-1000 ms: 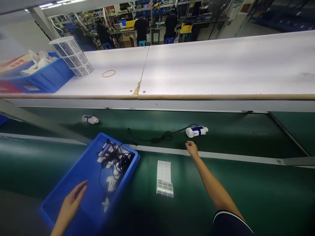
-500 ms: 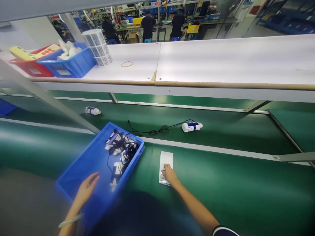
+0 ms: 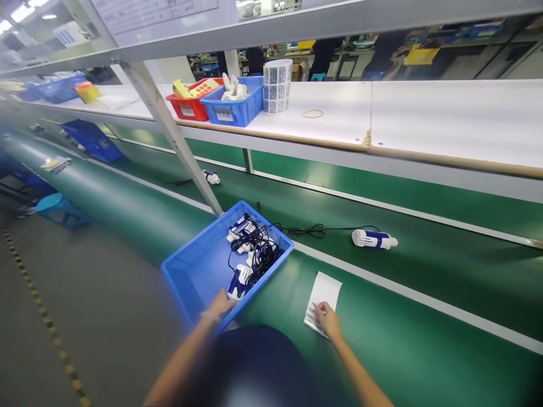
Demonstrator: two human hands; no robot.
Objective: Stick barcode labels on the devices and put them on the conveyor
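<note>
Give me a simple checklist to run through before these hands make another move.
1. Right hand at the label sheet: ok, fingertips are over its printed part.
2. Label loose in those fingers: cannot tell, too small.
3. Left hand at the nearest device in the blue bin: ok.
4. Firm left grip: cannot tell, blurred.
5. Black cables in the bin tidy: not ok, heaped together.
6. Device beyond the white strip apart from both hands: ok.
</note>
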